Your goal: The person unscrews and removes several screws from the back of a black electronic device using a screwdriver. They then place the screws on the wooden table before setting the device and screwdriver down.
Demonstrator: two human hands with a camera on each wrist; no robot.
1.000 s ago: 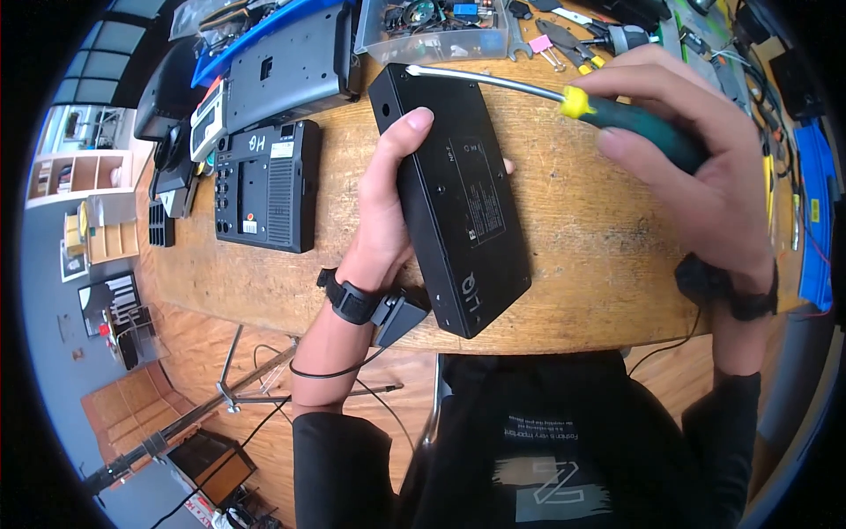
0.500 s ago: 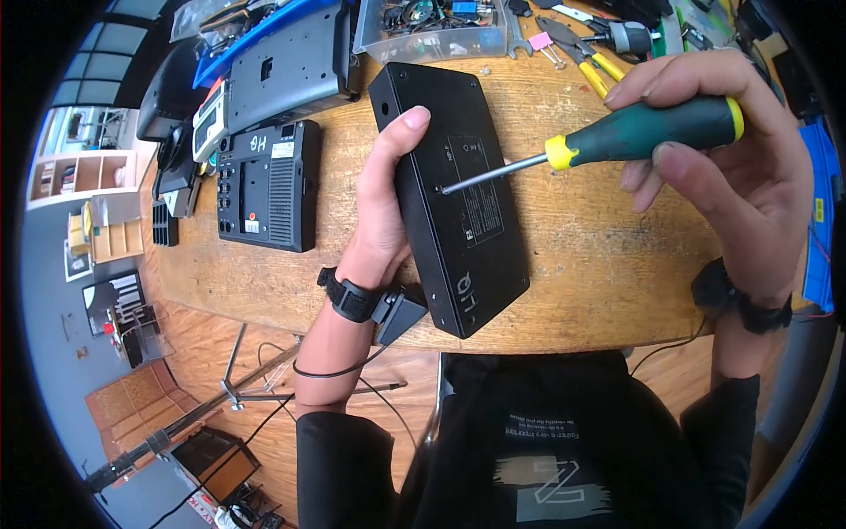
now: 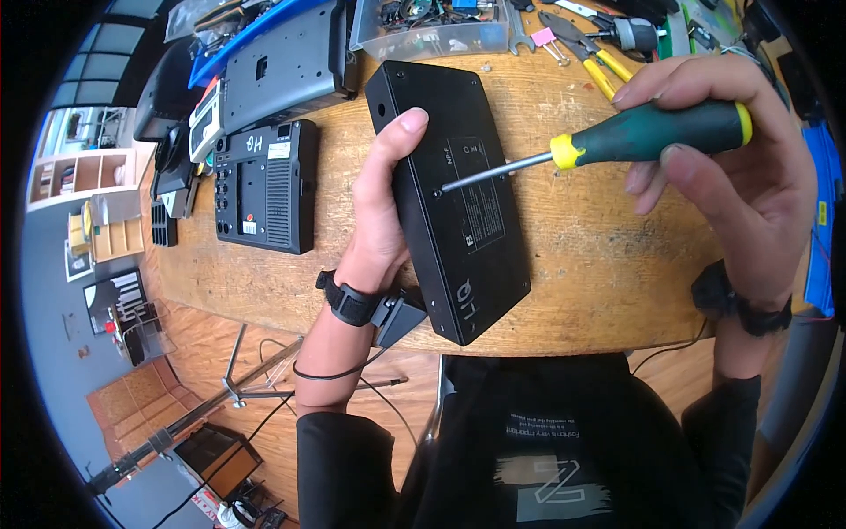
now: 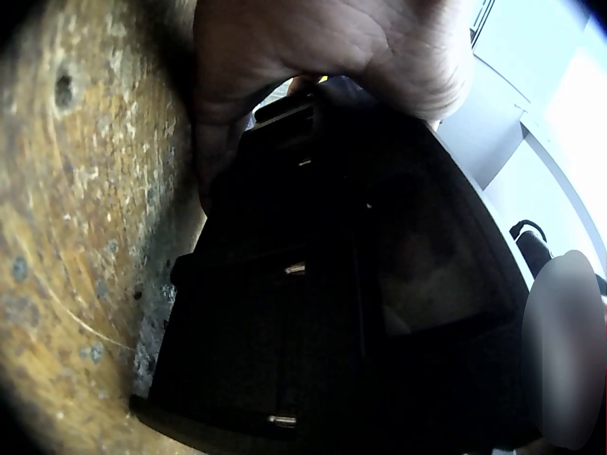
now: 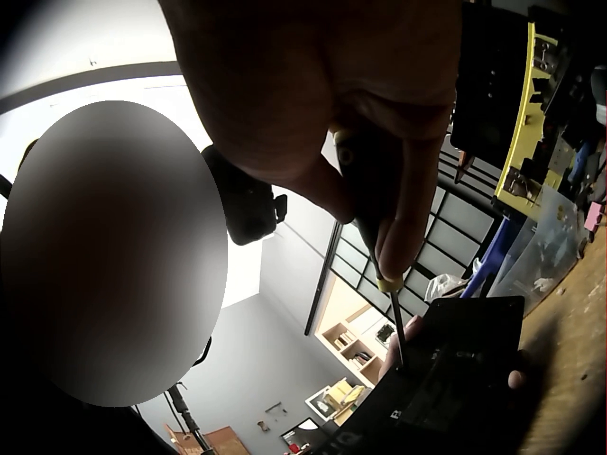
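Observation:
In the head view my left hand [image 3: 381, 194] grips a flat black box [image 3: 458, 264] by its long side, thumb over the edge. The box leans above the wooden table with its labelled face, printed HQ, turned up. My right hand [image 3: 767, 207] holds a screwdriver [image 3: 652, 132] with a green and yellow handle between thumb and fingers. Its metal tip sits at a screw hole near the middle of that face. The left wrist view shows the box's dark, recessed other side [image 4: 332, 284]. In the right wrist view the shaft [image 5: 396, 327] meets the box.
Left of the box lies another black device [image 3: 264, 185] with knobs, and behind it a larger black panel [image 3: 286, 70]. A clear bin of parts [image 3: 432, 42] stands at the back. Yellow-handled pliers [image 3: 599, 79], a wrench [image 3: 518, 40] and a pink binder clip [image 3: 545, 36] lie at back right.
The screwdriver tip has moved from the box's top corner down to the screw hole near its middle. My right hand has shifted its grip along the handle. My left hand still holds the box.

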